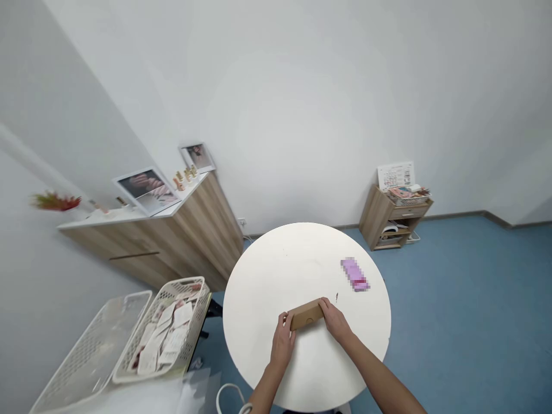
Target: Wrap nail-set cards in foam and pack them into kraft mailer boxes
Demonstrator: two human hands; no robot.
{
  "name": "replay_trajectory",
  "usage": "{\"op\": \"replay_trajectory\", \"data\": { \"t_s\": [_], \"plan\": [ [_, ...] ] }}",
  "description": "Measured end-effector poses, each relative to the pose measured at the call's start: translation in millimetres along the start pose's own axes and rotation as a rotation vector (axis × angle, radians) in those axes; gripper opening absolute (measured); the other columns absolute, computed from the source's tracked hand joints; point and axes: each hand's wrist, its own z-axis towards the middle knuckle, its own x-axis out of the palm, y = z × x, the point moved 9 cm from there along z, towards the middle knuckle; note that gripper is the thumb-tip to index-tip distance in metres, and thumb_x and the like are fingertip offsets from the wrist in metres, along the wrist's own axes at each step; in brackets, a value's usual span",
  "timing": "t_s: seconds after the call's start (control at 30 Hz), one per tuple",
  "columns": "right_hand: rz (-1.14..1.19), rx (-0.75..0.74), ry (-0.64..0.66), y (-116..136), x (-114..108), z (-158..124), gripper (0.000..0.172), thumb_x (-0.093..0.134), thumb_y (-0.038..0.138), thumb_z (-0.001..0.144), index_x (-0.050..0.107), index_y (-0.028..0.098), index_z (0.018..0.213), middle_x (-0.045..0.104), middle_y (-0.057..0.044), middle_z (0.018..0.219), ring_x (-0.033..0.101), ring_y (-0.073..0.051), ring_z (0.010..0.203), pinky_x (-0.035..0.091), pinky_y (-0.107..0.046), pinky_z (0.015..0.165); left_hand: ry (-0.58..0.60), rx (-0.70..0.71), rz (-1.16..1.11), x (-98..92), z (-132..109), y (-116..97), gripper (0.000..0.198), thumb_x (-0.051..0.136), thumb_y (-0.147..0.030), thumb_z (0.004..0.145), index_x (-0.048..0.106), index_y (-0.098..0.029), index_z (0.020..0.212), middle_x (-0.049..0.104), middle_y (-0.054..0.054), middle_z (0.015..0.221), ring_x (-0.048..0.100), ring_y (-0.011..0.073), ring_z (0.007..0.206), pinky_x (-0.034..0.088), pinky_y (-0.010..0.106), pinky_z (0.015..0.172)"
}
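Head view: a person stands at a round white table [276, 270] with both hands on a small brown cardboard box [306, 314]. The box lies flat on the near half of the tabletop, its long side running left to right and tilted slightly up to the right. The left hand [283, 340] clasps its left end, fingers curled over the edge. The right hand [334, 319] closes over its right end, fingers bent onto the top. Both grips are narrow and sit tight on the box.

Just past the right hand lies a tiny dark speck [337, 297], and beyond that a pink object [355, 274], blurred out, well apart from the box.

Left of the table stand two white plastic baskets. The nearer basket [166, 330] is filled with paper packets, and the other basket [92, 345] sits beside it. A wooden counter [190, 230] runs along the left wall with framed pictures on top. A small wooden cabinet [379, 215] stands against the far wall on blue floor [466, 310].
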Motion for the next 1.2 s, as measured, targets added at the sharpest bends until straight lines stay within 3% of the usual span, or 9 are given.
{"op": "replay_trajectory", "data": {
  "t_s": [0.2, 0.4, 0.5, 0.6, 0.67, 0.77, 0.93, 1.07, 1.2],
  "plan": [
    [0.109, 0.063, -0.090, -23.8, 23.5, -16.6, 0.072, 0.034, 0.002, 0.080, 0.030, 0.023, 0.149, 0.026, -0.006, 0.158, 0.039, -0.021, 0.136, 0.045, -0.036, 0.103, 0.179, 0.099, 0.084, 30.7, 11.0, 3.7, 0.066, 0.047, -0.012, 0.082, 0.034, -0.033, 0.143, 0.042, 0.004, 0.146, 0.043, 0.0245, 0.132, 0.043, 0.046, 0.106],
    [0.103, 0.049, 0.006, -34.4, 37.1, -33.0, 0.083, 0.045, 0.006, 0.074, 0.022, 0.017, 0.152, 0.013, -0.010, 0.161, 0.031, -0.026, 0.142, 0.032, -0.046, 0.114, 0.211, 0.072, 0.179, 61.4, 4.8, 0.7, 0.069, 0.048, -0.011, 0.081, 0.033, -0.028, 0.147, 0.028, 0.008, 0.157, 0.048, 0.0277, 0.123, 0.043, 0.046, 0.102],
    [0.064, 0.073, -0.018, -56.2, 14.4, -34.3, 0.076, 0.045, 0.007, 0.076, 0.030, 0.017, 0.150, 0.024, -0.011, 0.158, 0.030, -0.026, 0.142, 0.025, -0.049, 0.117, 0.132, 0.022, 0.272, 68.1, 16.2, -11.8, 0.062, 0.048, -0.015, 0.083, 0.040, -0.024, 0.144, 0.033, 0.012, 0.154, 0.050, 0.0302, 0.116, 0.044, 0.047, 0.098],
    [0.074, 0.089, -0.172, -102.9, -31.3, -49.3, 0.060, 0.039, 0.009, 0.083, 0.041, 0.018, 0.143, 0.037, -0.012, 0.152, 0.036, -0.024, 0.139, 0.029, -0.047, 0.115, -0.007, -0.072, 0.405, 72.1, 32.8, -33.1, 0.058, 0.053, -0.021, 0.080, 0.047, -0.021, 0.138, 0.038, 0.015, 0.150, 0.044, 0.0365, 0.122, 0.039, 0.054, 0.099],
    [0.108, 0.140, -0.276, -151.0, -66.9, -71.6, 0.052, 0.037, 0.012, 0.086, 0.048, 0.019, 0.136, 0.046, -0.012, 0.145, 0.043, -0.023, 0.133, 0.036, -0.043, 0.111, -0.119, -0.092, 0.436, 79.3, 42.8, -61.7, 0.057, 0.054, -0.024, 0.079, 0.049, -0.018, 0.135, 0.039, 0.017, 0.148, 0.036, 0.0390, 0.130, 0.030, 0.060, 0.105],
    [0.178, 0.237, -0.345, -233.7, -118.5, -115.0, 0.044, 0.037, 0.015, 0.087, 0.057, 0.021, 0.125, 0.059, -0.011, 0.126, 0.055, -0.022, 0.119, 0.045, -0.038, 0.102, -0.234, -0.037, 0.340, 108.3, 55.0, -128.4, 0.052, 0.051, -0.023, 0.081, 0.051, -0.018, 0.132, 0.038, 0.016, 0.148, 0.030, 0.0372, 0.136, 0.025, 0.059, 0.110],
    [0.247, 0.336, -0.147, -351.6, -176.3, -163.2, 0.029, 0.042, 0.019, 0.086, 0.067, 0.020, 0.101, 0.068, -0.006, 0.099, 0.065, -0.018, 0.089, 0.050, -0.030, 0.086, -0.217, 0.021, 0.045, 197.2, 73.6, -256.4, 0.039, 0.043, -0.020, 0.084, 0.057, -0.020, 0.121, 0.045, 0.012, 0.141, 0.039, 0.0292, 0.132, 0.036, 0.050, 0.109],
    [0.217, 0.408, -0.026, -421.4, -202.6, -161.7, 0.027, 0.044, 0.018, 0.085, 0.068, 0.020, 0.099, 0.070, -0.005, 0.100, 0.065, -0.017, 0.087, 0.048, -0.027, 0.084, -0.074, 0.013, -0.108, 278.6, 95.9, -325.7, 0.035, 0.043, -0.017, 0.083, 0.060, -0.022, 0.113, 0.053, 0.009, 0.131, 0.047, 0.0259, 0.126, 0.041, 0.048, 0.106],
    [0.190, 0.396, 0.052, -471.9, -212.4, -125.7, 0.025, 0.047, 0.019, 0.087, 0.068, 0.021, 0.099, 0.071, -0.004, 0.100, 0.066, -0.016, 0.089, 0.047, -0.025, 0.081, -0.028, -0.038, -0.107, 338.3, 137.8, -352.5, 0.035, 0.044, -0.016, 0.082, 0.060, -0.021, 0.113, 0.054, 0.009, 0.129, 0.049, 0.0255, 0.124, 0.042, 0.048, 0.105]
  ]
}}
